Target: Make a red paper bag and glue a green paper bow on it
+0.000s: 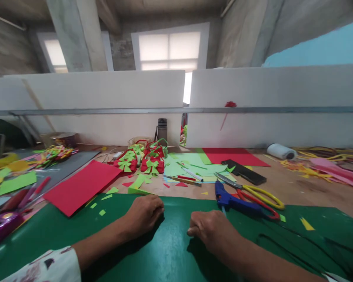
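My left hand [145, 213] rests curled into a loose fist on the green mat [173, 250], just below some light green paper scraps [139, 186]. Facing it across a gap, my right hand [210, 229] is also closed in a fist, and nothing shows in either one. A blue glue gun [238, 201] lies just beyond my right hand, its cord trailing right over the mat. Scissors with yellow and red handles [261, 196] lie beside and partly behind the glue gun. Left of my left hand is a red paper sheet [82, 186].
Small red and green paper baskets with bows [151, 164] stand at the back, near a dark bottle [162, 129]. Light green sheets [194, 168], a pen [192, 174] and a black phone [244, 171] lie mid-table. A purple tool [6, 227] sits far left. White panels [106, 92] close the back.
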Demonstrator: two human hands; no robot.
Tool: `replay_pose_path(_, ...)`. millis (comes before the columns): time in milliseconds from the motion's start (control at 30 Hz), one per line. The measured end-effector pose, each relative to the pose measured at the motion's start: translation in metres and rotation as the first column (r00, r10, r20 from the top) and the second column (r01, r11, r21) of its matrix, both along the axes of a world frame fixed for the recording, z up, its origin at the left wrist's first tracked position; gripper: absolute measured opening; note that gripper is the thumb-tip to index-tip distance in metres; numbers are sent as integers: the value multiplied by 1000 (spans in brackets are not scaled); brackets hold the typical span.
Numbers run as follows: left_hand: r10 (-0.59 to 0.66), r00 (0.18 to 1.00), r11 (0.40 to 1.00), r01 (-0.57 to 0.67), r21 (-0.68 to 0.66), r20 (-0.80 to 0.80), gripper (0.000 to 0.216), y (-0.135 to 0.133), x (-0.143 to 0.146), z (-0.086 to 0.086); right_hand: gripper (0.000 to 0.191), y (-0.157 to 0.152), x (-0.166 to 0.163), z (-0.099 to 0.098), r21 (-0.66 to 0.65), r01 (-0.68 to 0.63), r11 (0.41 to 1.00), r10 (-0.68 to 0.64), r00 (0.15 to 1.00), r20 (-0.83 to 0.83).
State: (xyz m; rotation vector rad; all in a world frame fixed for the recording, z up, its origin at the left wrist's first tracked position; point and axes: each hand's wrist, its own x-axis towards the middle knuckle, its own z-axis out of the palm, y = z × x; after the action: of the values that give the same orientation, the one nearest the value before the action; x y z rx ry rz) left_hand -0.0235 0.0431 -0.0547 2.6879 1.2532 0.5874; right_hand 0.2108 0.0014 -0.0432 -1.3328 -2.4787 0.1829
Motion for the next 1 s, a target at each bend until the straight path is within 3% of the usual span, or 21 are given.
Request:
replay_pose_path(133, -42, 999, 999, 42, -15, -22, 18, 5, 23, 3, 31, -5, 20, -4, 196, -53, 979, 45, 998, 44)
replay_pose_path(200, -68, 997, 998, 68, -18, -29, 17, 9, 39, 5, 32, -8, 27, -5, 224, -80, 971, 78, 997, 18)
replay_pose_path(300, -131, 991, 991, 130, -22, -39, 18, 14, 69, 6, 22, -12, 31, -3, 233, -105, 967, 103, 994, 22)
replay_pose_path(433, -189, 981, 982, 188, -29, -42, 18, 25, 107, 6, 10, -12, 33, 4, 252, -111, 961, 74, 986, 149)
replay_pose_path(633, -169, 986, 984, 169, -50, 6, 17, 49, 137, 1, 13, 4, 52, 35, 137, 18, 990, -59, 951, 303)
replay_pose_path(800, -125, 991, 987, 130, -95, 54, 19, 60, 143, -3, 24, 42, 72, 60, 92, 161, 983, -184, 914, 362)
replay_pose_path(900, -99, 991, 987, 109, -120, 90, 20, 63, 144, -5, 19, 82, 84, 67, 87, 275, 958, -286, 866, 411)
replay_pose_path(1000, -70, 989, 987, 87, -136, 128, 24, 65, 145, -6, 28, 126, 93, 67, 80, 361, 929, -354, 806, 475)
